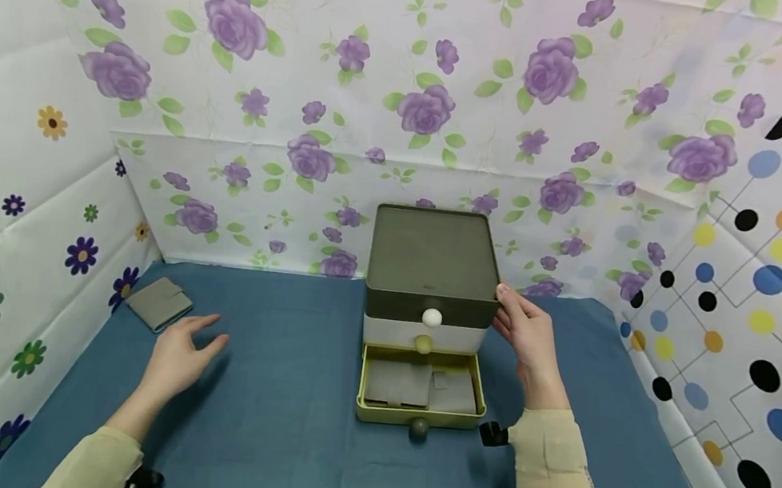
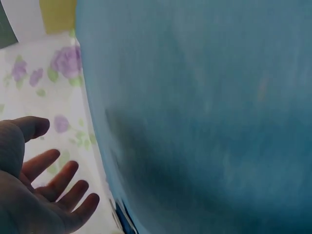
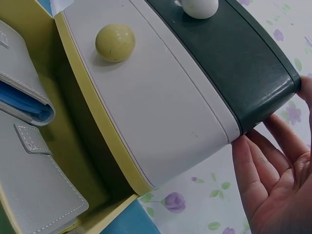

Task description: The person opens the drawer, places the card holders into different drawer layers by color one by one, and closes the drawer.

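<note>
My left hand hovers over the blue cloth with fingers apart and holds nothing. Just beyond its fingertips a grey wallet with a strap lies at the left. In the left wrist view the hand shows its spread fingers. A small drawer cabinet has a dark green top, a white middle drawer and a yellow-green bottom drawer, which is pulled out. Two grey wallets lie in it, one showing a blue inside. My right hand touches the cabinet's right side with thumb and fairly straight fingers.
Round knobs stick out of the drawer fronts, one white, one yellow, one dark. Behind the cabinet hangs a flowered cloth. Patterned sheets border the blue tablecloth left and right.
</note>
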{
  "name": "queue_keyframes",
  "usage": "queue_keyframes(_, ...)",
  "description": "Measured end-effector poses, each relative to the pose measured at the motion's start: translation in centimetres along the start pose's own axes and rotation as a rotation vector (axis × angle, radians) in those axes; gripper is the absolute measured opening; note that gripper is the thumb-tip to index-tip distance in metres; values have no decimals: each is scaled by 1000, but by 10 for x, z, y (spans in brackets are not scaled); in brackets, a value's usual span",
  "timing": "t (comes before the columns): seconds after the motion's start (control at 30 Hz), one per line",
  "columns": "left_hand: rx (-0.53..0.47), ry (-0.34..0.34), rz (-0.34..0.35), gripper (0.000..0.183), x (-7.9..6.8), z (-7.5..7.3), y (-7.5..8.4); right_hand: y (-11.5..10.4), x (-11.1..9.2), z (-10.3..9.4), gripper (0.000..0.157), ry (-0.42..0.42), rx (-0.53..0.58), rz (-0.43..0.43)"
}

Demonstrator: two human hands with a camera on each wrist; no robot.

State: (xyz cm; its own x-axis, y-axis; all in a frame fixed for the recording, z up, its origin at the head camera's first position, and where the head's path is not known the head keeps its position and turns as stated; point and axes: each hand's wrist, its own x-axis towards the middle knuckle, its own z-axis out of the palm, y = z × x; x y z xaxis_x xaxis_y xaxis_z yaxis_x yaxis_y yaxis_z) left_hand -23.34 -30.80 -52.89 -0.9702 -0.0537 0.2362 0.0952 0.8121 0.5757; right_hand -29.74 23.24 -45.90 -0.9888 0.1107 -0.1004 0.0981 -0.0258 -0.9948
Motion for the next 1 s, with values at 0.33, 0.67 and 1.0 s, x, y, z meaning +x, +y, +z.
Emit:
queue_keyframes(0.33, -13, 4, -373, 82, 32, -19, -32, 1, 1, -3, 76, 4, -15, 5)
queue_keyframes(0.67, 3, -71, -682, 110, 63, -31, -53, -1, 1, -3, 77, -2, -2, 4)
queue_keyframes(1.0, 76, -149, -759, 119, 78, -33, -59, 1, 2, 0, 76, -5, -10, 16)
